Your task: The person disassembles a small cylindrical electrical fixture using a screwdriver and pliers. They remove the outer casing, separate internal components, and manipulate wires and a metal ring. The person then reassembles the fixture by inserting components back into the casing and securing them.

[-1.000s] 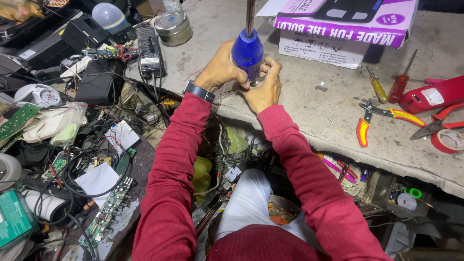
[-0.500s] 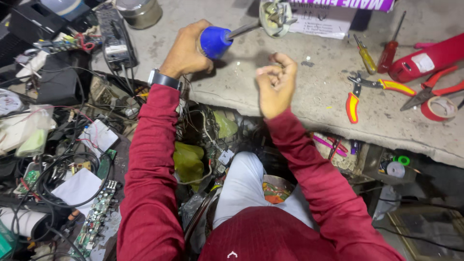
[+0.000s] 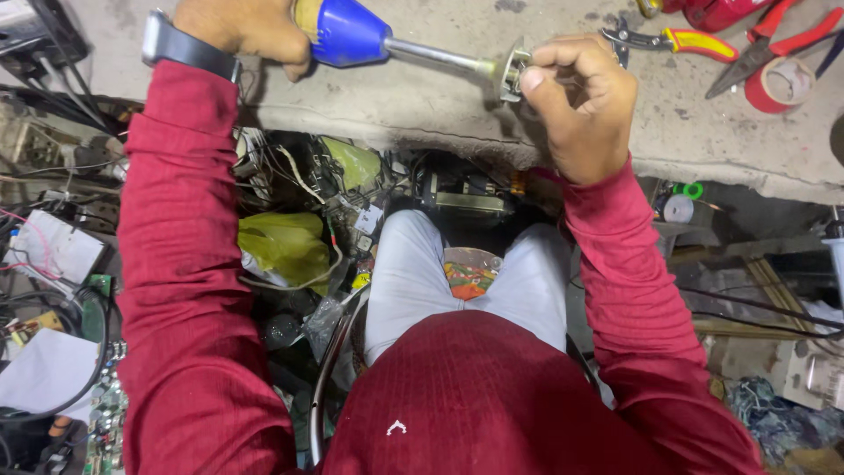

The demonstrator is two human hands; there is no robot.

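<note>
Head view: seated person at a concrete bench (image 3: 422, 97).
Left hand (image 3: 242, 26): clenched on the screwdriver (image 3: 352, 35) handle.
Right hand (image 3: 580, 97): pinching a small metal part (image 3: 512, 70) at the tip.
Handling: part probably light, stiff; grip its edges.

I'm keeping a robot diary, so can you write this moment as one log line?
left hand: holds blue-handled screwdriver | right hand: pinches small metal part at its tip | nearby: pliers, red tape roll

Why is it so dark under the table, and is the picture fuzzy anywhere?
Head view: light falls on the concrete bench top, whose edge shades the clutter beneath. The left hand holding the blue-handled screwdriver and the right hand pinching a small metal part look sharp; the arms splay outward, wide-lens stretch.
</note>
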